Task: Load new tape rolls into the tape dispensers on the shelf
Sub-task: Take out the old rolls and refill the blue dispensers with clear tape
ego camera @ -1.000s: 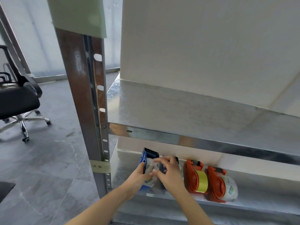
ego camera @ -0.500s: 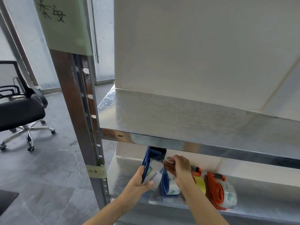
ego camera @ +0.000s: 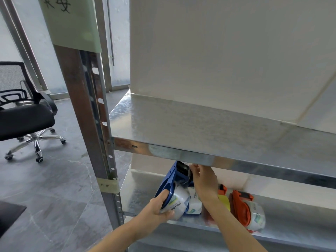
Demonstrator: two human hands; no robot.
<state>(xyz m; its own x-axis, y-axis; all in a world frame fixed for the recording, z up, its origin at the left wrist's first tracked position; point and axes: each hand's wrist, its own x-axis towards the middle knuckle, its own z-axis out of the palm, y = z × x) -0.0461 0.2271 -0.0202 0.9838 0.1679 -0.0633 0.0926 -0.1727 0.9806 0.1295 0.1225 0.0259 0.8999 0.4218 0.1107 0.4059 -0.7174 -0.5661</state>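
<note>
two hands on blue dispenser (ego camera: 170,180), left hand (ego camera: 156,209) grasping its roll (ego camera: 179,203), right hand (ego camera: 204,180) fingers pinching its top

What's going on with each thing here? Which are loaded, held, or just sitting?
Blue dispenser: tilted up, clear roll fitted, gripped by left hand.
Right hand: fingers pinched at the dispenser's top end.
Second blue dispenser: on the lower shelf, roll in.
Two orange dispensers: resting on the shelf, rolls in.
Office chair: unoccupied.

Blue tape dispenser (ego camera: 170,180), orange dispensers (ego camera: 240,206), yellow roll (ego camera: 224,201), mottled silver shelf (ego camera: 200,124), black chair (ego camera: 23,119).
</note>
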